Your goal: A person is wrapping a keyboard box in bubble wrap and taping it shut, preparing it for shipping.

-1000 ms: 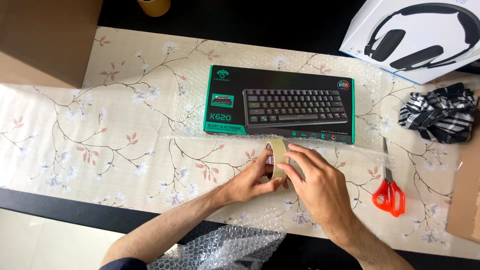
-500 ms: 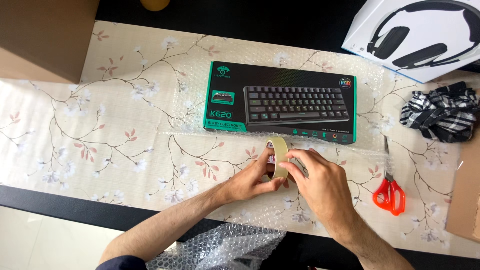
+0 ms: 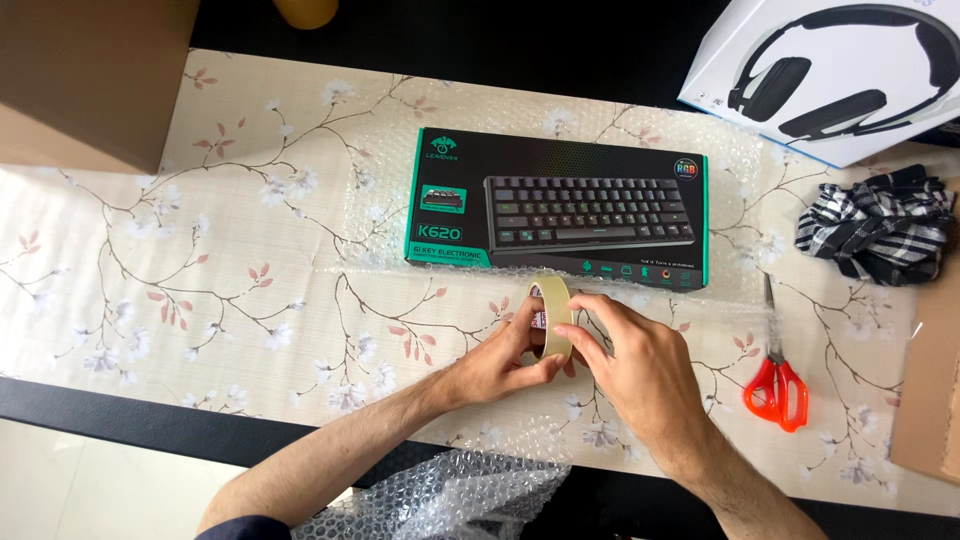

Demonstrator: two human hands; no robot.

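A roll of beige tape (image 3: 553, 310) stands on edge just in front of a black and green keyboard box (image 3: 556, 208). My left hand (image 3: 497, 362) grips the roll from below and from the left, with fingers through its core. My right hand (image 3: 640, 365) pinches the roll's right side with its fingertips on the outer band. The box lies on a sheet of clear bubble wrap (image 3: 380, 215) spread over the floral tablecloth (image 3: 200, 260).
Red-handled scissors (image 3: 775, 375) lie to the right of my hands. A black and white checked cloth (image 3: 880, 230) and a white headphone box (image 3: 840, 70) sit at the far right. Cardboard boxes stand at the top left (image 3: 90, 75) and right edge (image 3: 930, 390). Loose bubble wrap (image 3: 450, 495) hangs below the table.
Both hands and the tape roll have stayed in place; the fingers shifted slightly on the roll.
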